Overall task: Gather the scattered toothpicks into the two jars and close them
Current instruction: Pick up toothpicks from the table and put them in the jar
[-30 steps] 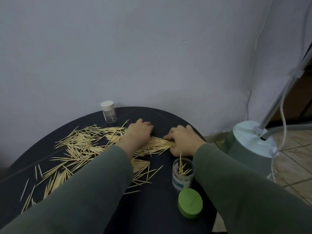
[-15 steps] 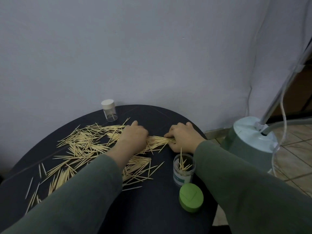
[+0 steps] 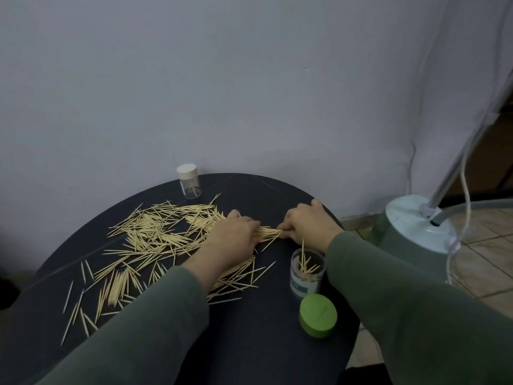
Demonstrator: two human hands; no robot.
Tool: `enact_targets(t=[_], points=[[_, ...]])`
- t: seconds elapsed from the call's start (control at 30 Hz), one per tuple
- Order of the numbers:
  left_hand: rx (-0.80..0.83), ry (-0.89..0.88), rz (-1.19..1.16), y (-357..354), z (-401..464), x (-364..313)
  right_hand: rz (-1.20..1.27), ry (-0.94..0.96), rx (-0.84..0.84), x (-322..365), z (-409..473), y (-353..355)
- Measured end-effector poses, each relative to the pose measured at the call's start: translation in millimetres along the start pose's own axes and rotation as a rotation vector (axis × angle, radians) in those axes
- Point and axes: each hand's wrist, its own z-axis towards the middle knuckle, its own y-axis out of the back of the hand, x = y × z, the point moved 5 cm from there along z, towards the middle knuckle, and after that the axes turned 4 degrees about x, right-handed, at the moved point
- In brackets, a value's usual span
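Toothpicks (image 3: 155,240) lie strewn over the left and middle of the dark round table (image 3: 249,343), most still loose, a few strays at the near left edge. Small bundle (image 3: 268,233) lies between the two hands, roughly aligned, tips pointing right.

Left hand (image 3: 233,240) lies palm down over the bundle's left end, fingers fairly flat, pressing and raking rather than pinching. Right hand (image 3: 308,220) has fingers curled at the bundle's right end, looks like a pinch on the tips; exact finger contact hidden by the knuckles.

Open jar (image 3: 306,270) stands just near of the right hand, a handful of picks upright inside, one poking above the rim. Its green lid (image 3: 317,315) lies on the table nearer still, apart from it. Second jar (image 3: 188,180) stands at the far edge by the wall, white cap on, almost empty.

Handling guess: picks are very light, stiff, thin, slick on this surface, so they roll and fan out. Best squeezed as a bundle from both ends or around mid-length, kept parallel; singles need a fingertip pinch. Sharp tips. Jar mouth is narrow, so a skewed bundle likely snags on the rim.
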Motion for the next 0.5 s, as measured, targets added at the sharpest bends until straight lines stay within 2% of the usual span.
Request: enact_targets(t=[0.23, 0.5], points=[[0.023, -0.013, 0.13, 7.9, 4.7, -6.5, -0.115, 0.026, -0.027, 7.4, -2.4, 0.3], [-0.012, 0.03, 0.152, 5.4, 6.6, -4.5, -0.072, 0.02, -0.017, 6.5, -3.0, 3.0]])
